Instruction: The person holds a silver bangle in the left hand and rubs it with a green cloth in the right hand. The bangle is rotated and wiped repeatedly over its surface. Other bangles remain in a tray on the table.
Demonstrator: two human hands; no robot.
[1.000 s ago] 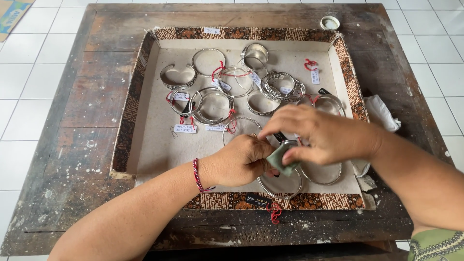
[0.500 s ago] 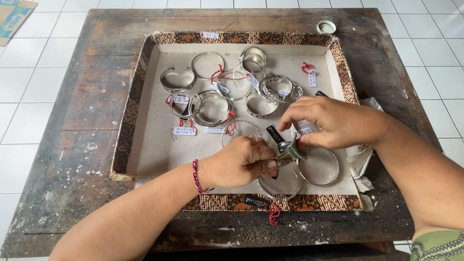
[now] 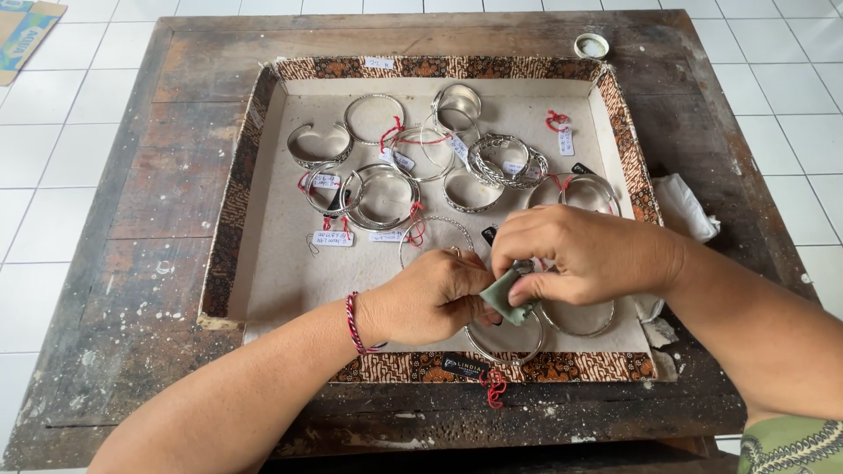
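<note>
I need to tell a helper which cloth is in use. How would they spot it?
Start at the shallow patterned-edge tray of silver bangles on the wooden table. At its near edge the two hands meet; the small cloth is pinched in the right hand. It is the only green, soft thing among shiny metal rings.

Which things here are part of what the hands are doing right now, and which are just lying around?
In hand:
- left hand, fingers on the silver bangle
- right hand, pinching a small green cloth against that bangle

Lying about:
- other silver bangles with red-string tags
- fabric-edged shallow tray
- worn wooden table
- small round tin
- crumpled white cloth
</note>
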